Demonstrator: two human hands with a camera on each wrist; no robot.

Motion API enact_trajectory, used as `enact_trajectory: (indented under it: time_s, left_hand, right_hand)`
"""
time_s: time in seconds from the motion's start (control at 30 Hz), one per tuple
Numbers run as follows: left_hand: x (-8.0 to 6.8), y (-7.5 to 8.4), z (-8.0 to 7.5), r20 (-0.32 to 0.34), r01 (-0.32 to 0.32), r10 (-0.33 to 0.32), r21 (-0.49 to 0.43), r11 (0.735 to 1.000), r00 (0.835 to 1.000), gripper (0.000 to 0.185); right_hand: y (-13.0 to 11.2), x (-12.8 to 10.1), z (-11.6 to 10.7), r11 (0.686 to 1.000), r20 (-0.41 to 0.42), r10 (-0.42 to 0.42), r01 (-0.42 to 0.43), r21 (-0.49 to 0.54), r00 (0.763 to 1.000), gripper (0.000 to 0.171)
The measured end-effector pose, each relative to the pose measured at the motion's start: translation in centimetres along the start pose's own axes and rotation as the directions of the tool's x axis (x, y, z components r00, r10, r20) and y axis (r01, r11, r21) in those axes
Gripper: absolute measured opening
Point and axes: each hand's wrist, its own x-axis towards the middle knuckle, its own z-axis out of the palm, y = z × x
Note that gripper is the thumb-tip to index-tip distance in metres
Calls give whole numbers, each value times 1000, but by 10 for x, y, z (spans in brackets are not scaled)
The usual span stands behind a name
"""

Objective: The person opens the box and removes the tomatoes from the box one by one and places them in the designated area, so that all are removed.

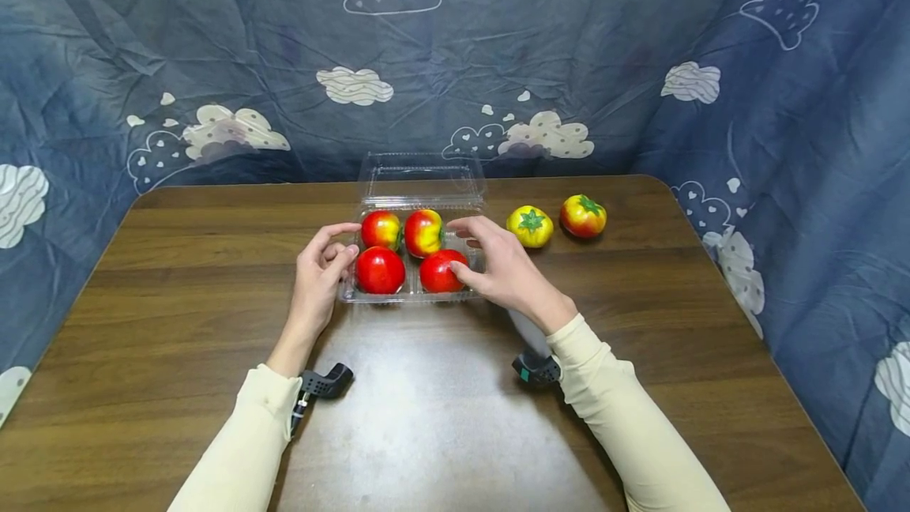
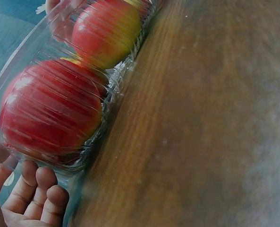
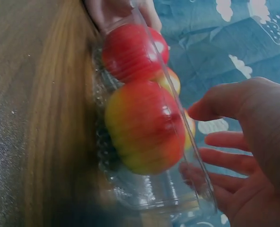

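A clear plastic clamshell box (image 1: 412, 298) lies with its lid (image 1: 423, 174) raised at the back. Inside are a red fruit (image 1: 380, 270) at front left, another red fruit (image 1: 440, 272) at front right, and red-and-yellow, tomato-like fruits (image 1: 381, 229) behind. My left hand (image 1: 318, 271) holds the box's left side, thumb and index finger at the rim; its other fingers (image 2: 55, 198) are curled outside the wall. Over the right end, my right hand (image 1: 501, 263) has thumb and fingers spread apart. Its thumb overlaps the front-right fruit in the head view; contact is unclear.
A yellow fruit with a green leafy top (image 1: 529, 227) and a red-and-yellow one (image 1: 583, 216) stand right of the box on the wooden table (image 1: 213, 259). A blue cloud-patterned cloth (image 1: 540, 38) hangs behind. Both wrists carry black camera mounts (image 1: 330, 382).
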Motion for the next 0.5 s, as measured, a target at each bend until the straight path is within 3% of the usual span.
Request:
enact_trajectory:
  time_s: [0.33,0.5]
  left_hand:
    - [-1,2,2,-9,-21,21,7,1000,1000,33]
    - [-1,1,2,-5,-21,21,-6,1000,1000,34]
  right_hand:
    - [-4,-2,3,996,161,36,-22,-86,986,48]
    - [-4,-2,3,995,191,40,-21,-102,981,50]
